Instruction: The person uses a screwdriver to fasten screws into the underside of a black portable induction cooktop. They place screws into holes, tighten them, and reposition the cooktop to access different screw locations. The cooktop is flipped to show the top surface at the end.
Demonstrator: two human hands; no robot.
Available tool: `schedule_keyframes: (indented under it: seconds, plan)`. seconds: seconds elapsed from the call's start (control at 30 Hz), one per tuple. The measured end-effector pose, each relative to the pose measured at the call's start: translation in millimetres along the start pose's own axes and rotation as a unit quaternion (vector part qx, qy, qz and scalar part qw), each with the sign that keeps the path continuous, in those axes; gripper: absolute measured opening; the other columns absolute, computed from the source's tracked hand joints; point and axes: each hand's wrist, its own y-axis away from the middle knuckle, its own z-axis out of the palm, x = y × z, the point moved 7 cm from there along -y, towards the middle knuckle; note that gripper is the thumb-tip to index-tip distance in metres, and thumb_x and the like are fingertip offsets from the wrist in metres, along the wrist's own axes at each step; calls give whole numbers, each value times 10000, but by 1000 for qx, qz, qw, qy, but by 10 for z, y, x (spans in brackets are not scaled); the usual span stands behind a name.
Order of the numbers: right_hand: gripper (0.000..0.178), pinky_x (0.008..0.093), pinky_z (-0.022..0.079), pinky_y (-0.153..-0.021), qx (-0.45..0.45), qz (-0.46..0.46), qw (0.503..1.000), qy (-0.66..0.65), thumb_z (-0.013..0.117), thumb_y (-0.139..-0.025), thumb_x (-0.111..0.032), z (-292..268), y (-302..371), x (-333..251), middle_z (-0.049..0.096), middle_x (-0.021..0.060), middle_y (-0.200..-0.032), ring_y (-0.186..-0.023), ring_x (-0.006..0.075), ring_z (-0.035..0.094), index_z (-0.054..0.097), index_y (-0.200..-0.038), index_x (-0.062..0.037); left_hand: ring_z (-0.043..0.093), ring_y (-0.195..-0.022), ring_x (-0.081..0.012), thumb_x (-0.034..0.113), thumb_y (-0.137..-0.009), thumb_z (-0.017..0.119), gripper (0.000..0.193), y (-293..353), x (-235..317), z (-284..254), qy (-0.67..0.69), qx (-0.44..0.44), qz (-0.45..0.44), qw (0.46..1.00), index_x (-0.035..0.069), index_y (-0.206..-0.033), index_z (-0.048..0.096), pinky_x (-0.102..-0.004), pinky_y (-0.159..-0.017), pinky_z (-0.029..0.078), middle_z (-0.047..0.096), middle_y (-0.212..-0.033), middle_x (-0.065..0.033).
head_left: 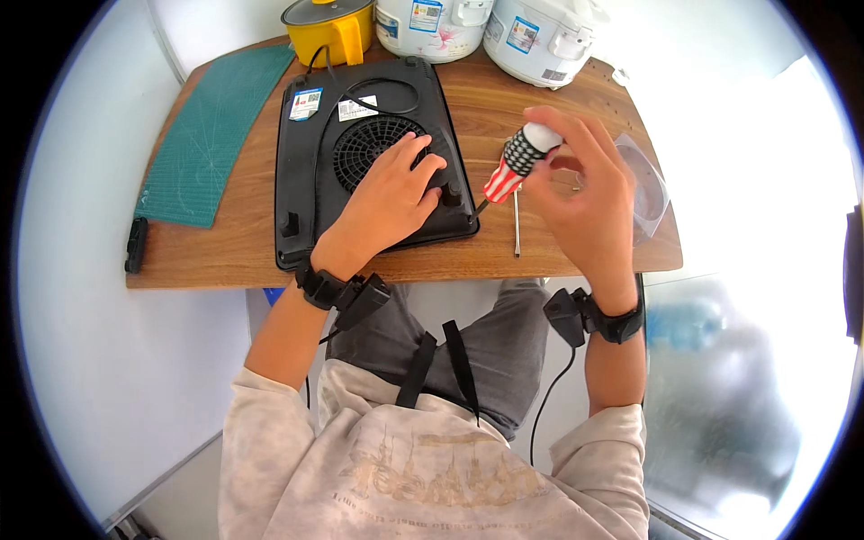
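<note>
Head view: green cutting mat on wooden table far left. Left hand lies open, palm down on upturned black induction cooker, near its fan grille. Right hand grips red-and-white screwdriver, tip at cooker's right edge. Clear plastic bag right.

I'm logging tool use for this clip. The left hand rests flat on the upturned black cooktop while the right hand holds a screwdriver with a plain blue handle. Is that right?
Not quite. The head view shows the screwdriver in the right hand has a red, white and black patterned handle, not plain blue. The rest holds: the left hand rests flat on the upturned black cooktop.
</note>
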Motion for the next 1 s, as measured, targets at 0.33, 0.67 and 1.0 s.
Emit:
schedule_keyframes:
  seconds: [0.33,0.67,1.0]
  plan:
    - [298,350,575,-749,-131,20,991,10,736,-912,-138,4,-175,-56,740,132,-953,-792,264,706,666,-1184,-38,484,-1391,-385,201,-925,646,287,90,105,97,-139,54,6,989,101,-1193,628,-580,-1134,382,523,-1474,-174]
    - [322,409,540,-673,-243,42,953,176,742,-927,-270,147,-191,-110,703,170,-988,-807,340,697,594,-1092,-36,468,-1405,-338,208,-924,631,338,166,161,144,-169,88,-62,980,158,-1258,632,-583,-1145,350,513,-1515,-107]
    - [364,444,513,-811,-367,136,859,329,725,-938,-308,195,-244,-147,676,175,-1009,-967,359,665,582,-1137,-39,465,-1403,-348,238,-953,604,319,188,141,168,-172,95,-57,979,152,-1256,658,-573,-1152,357,523,-1508,-116]
